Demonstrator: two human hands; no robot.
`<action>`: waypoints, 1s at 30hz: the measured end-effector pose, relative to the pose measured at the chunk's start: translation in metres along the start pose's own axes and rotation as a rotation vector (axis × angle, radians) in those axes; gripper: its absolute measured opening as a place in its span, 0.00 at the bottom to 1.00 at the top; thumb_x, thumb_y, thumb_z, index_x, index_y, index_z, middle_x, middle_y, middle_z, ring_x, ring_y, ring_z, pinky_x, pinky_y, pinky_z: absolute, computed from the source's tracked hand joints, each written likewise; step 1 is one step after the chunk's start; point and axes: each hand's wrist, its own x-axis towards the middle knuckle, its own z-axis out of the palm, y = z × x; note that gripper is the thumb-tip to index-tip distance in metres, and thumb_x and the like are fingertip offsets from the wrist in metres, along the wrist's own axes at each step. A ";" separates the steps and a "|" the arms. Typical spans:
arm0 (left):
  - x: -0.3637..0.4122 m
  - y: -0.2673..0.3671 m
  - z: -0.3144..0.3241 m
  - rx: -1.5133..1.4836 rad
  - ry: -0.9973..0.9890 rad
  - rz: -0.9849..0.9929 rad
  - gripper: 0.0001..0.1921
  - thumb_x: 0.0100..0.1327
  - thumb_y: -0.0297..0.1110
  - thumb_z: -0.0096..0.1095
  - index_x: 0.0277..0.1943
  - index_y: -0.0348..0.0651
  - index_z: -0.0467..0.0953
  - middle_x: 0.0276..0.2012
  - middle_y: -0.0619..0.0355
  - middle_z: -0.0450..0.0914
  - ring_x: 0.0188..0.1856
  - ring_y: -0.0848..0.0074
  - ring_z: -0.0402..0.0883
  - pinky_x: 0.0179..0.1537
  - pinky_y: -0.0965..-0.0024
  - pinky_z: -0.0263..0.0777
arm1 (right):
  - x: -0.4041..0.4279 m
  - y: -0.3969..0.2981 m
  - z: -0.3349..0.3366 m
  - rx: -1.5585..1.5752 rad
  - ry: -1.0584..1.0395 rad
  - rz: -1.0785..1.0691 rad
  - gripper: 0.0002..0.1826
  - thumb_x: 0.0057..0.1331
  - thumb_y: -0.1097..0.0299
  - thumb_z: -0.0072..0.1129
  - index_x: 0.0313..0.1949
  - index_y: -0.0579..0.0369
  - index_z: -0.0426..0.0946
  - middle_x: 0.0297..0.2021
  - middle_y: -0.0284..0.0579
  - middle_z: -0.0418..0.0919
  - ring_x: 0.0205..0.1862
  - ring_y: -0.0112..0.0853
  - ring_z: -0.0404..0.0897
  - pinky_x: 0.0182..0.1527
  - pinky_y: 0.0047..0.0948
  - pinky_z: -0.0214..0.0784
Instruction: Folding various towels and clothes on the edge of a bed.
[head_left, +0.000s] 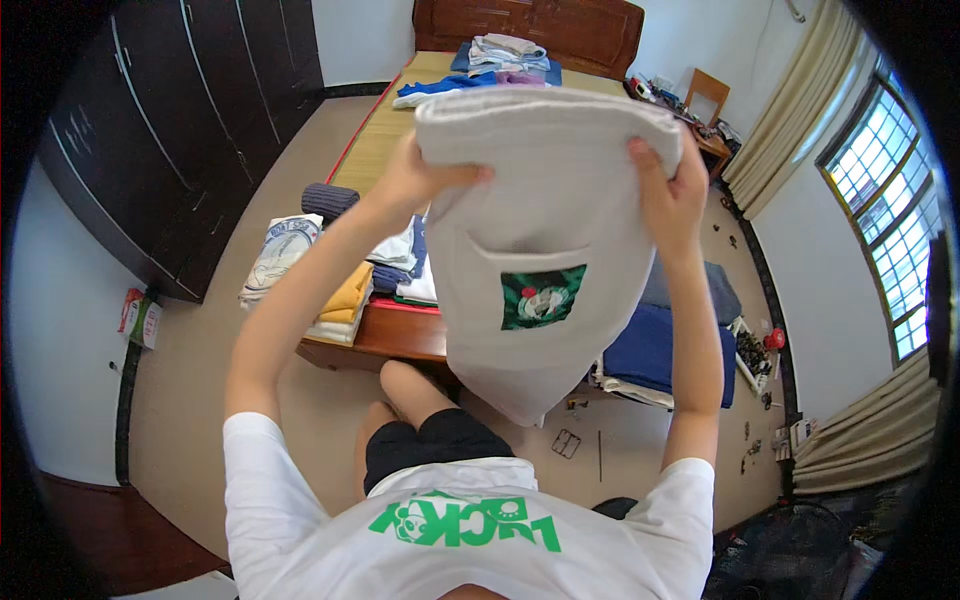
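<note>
A pale grey garment (540, 202), probably folded, hangs raised in front of me, with a pocket-like slit and a dark green printed patch (543, 297) on its face. My left hand (427, 176) grips its upper left side, thumb lying across the front. The upper right edge is pinched in my right hand (670, 187), with the thumb on the near face. The cloth narrows to a loose point at the bottom. Its far side and the fingers behind it are hidden.
Folded clothes stand on the wooden bed's near end (405, 330), including a yellow garment (349, 294) and a rolled dark knit (330, 201). More piles lie farther up the bed. Folded navy cloth (649, 352) is at the right. Small items litter the floor near the window wall.
</note>
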 end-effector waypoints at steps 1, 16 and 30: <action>0.007 0.012 0.004 -0.004 0.021 0.029 0.28 0.41 0.27 0.71 0.49 0.40 0.69 0.42 0.57 0.76 0.45 0.74 0.74 0.49 0.70 0.67 | 0.012 0.001 -0.007 -0.044 0.025 -0.063 0.10 0.58 0.68 0.55 0.36 0.60 0.72 0.27 0.40 0.73 0.30 0.26 0.71 0.35 0.23 0.63; 0.068 0.139 0.094 0.334 0.216 0.588 0.25 0.37 0.32 0.66 0.42 0.38 0.68 0.34 0.43 0.77 0.40 0.56 0.76 0.43 0.64 0.69 | 0.160 -0.079 -0.073 -0.543 -0.620 -0.391 0.46 0.42 0.67 0.68 0.60 0.43 0.51 0.52 0.42 0.65 0.53 0.32 0.65 0.55 0.35 0.58; -0.038 -0.014 0.055 0.072 0.409 0.718 0.22 0.56 0.35 0.55 0.50 0.34 0.60 0.46 0.48 0.63 0.47 0.64 0.65 0.51 0.66 0.58 | 0.221 -0.103 -0.104 -0.773 -0.651 -0.535 0.20 0.46 0.72 0.58 0.42 0.56 0.71 0.37 0.46 0.76 0.39 0.34 0.75 0.43 0.32 0.66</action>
